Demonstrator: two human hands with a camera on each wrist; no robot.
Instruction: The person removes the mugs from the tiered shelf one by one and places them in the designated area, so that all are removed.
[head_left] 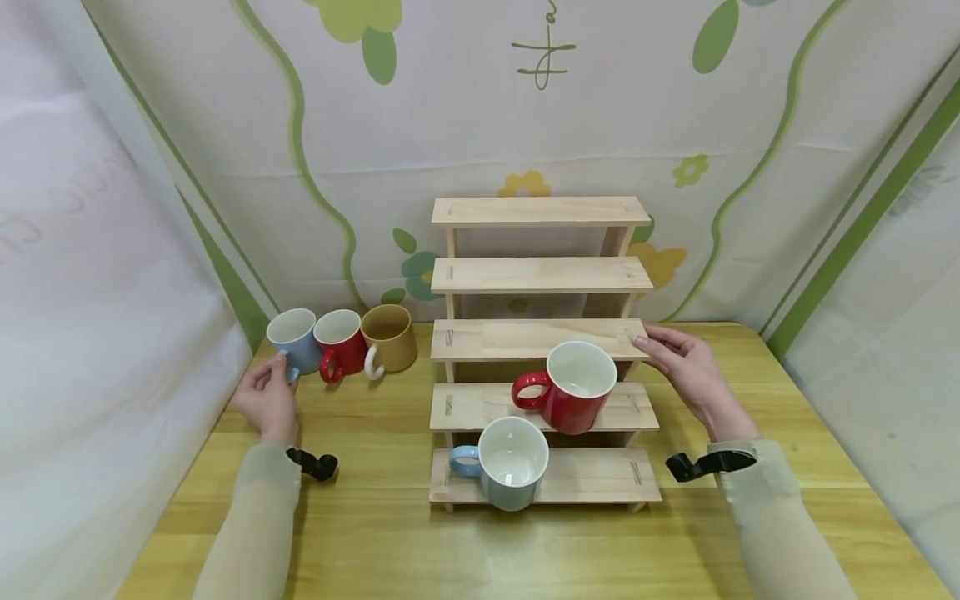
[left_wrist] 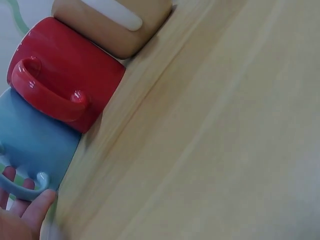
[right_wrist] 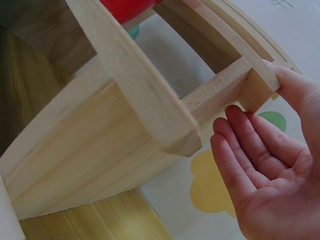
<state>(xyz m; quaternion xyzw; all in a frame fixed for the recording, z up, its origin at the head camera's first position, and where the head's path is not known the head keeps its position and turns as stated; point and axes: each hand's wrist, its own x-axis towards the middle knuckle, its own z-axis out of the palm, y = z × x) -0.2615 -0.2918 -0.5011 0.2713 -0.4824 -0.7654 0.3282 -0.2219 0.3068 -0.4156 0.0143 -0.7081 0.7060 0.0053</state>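
At the far left, my left hand pinches the handle of a light blue mug, which stands on the table; thumb and fingertips meet the handle in the left wrist view. Beside it stand a red mug and a tan mug with a white handle. My right hand grips the right end of the middle board of a wooden tiered shelf, thumb on top and fingers beneath. Another red mug sits on the shelf's second board from the bottom, and another blue mug on the lowest.
The wooden table runs under everything. A white cloth with flower prints hangs behind the shelf, and more white cloth closes off both sides. Black straps with camera mounts circle both wrists.
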